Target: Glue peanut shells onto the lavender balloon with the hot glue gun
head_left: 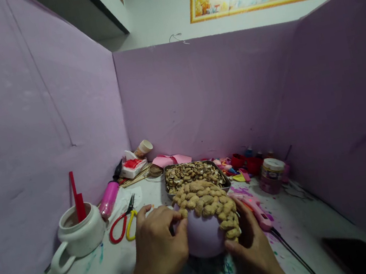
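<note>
A smooth, round, light-purple ball (204, 237), which looks like a balloon, is between my hands. Rows of peanut shells (206, 203) cover its top and right side. At its left edge my left hand (162, 240) pinches a small peanut shell (183, 213) between thumb and fingers, against the ball. My right hand (253, 238) grips the ball's right side, thumb in front and fingers behind, over the shells. Just behind stands a metal tray (227, 183) heaped with peanut shells. To the right of the ball lies a pink glue gun (258, 211), its cord running toward me.
On the left are a white pot (83, 237) holding red sticks, scissors (123, 220) with red and yellow handles, and a pink bottle (109, 198). A lidded jar (272, 174) and red cups stand back right. A dark flat object (359, 252) lies front right. Purple panels surround the table.
</note>
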Demonstrator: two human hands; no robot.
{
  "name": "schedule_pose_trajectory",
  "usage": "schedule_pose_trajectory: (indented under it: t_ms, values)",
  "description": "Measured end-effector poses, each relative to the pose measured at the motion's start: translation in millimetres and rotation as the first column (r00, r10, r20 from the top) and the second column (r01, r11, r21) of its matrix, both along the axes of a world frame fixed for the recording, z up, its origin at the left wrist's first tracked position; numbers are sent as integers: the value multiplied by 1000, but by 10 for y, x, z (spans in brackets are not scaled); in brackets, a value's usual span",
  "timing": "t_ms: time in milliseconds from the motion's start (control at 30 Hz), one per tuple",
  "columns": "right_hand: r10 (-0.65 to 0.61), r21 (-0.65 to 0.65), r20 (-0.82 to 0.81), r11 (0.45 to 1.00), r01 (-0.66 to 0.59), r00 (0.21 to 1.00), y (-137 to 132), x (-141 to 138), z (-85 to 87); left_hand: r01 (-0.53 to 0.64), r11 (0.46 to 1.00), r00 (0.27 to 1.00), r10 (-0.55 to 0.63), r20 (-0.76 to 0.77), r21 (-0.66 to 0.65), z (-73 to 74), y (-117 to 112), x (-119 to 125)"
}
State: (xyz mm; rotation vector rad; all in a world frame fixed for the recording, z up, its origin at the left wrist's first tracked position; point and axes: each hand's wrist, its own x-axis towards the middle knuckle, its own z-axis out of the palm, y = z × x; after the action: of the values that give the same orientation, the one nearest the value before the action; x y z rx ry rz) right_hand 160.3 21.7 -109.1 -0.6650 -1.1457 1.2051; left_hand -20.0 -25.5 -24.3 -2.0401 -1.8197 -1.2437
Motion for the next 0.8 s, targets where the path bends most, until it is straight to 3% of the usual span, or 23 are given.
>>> schedule_pose_trajectory:
  t_ms: [567,700,800]
  values:
    - [15,3,-23,1000,-15,1000,-25,-24,21,11,998,1000,-12,-6,-61,2,-4,13]
    - [11,4,-36,1000,-11,999,-3,-5,3,71,996,997,-70,24,-60,8,3,18]
    - [16,-37,-70,999,-18,997,25,27,-10,165,986,985,-166,42,18,37,-4,0]
